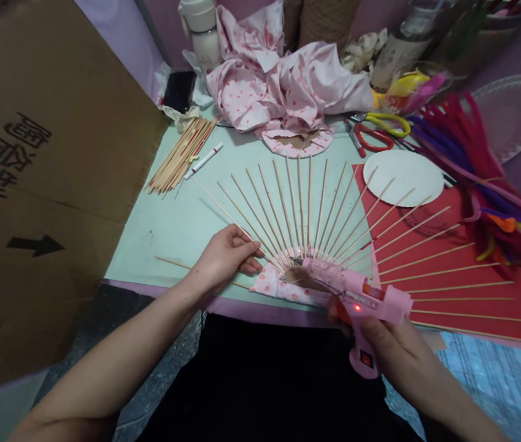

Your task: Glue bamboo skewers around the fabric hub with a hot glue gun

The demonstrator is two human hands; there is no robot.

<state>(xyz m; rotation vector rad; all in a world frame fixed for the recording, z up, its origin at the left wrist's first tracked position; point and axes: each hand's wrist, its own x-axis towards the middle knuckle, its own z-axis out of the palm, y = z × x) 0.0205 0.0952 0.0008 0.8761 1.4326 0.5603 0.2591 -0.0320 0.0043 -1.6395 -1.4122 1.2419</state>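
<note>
My right hand [391, 347] grips a pink hot glue gun [347, 282] by its handle, a small red light glowing on its side. The nozzle points left, over the base of a fan of thin bamboo sticks [288, 202]. At that base lies a half-round piece covered in pink floral fabric [272, 282], with brown cardboard showing in its middle. My left hand [230, 255] is closed, thumb against fingers, on the lower part of the leftmost slanting bamboo stick [216, 205]. Another loose stick [172, 262] passes beneath my left wrist.
A bundle of bamboo sticks [181, 156] and a white marker [204, 161] lie at back left. Crumpled floral fabric [283, 86] is behind the fan. Red-handled scissors [373, 138], a white oval card [402, 178] and colourful pipe cleaners [476, 166] are right. A cardboard box [57, 184] stands left.
</note>
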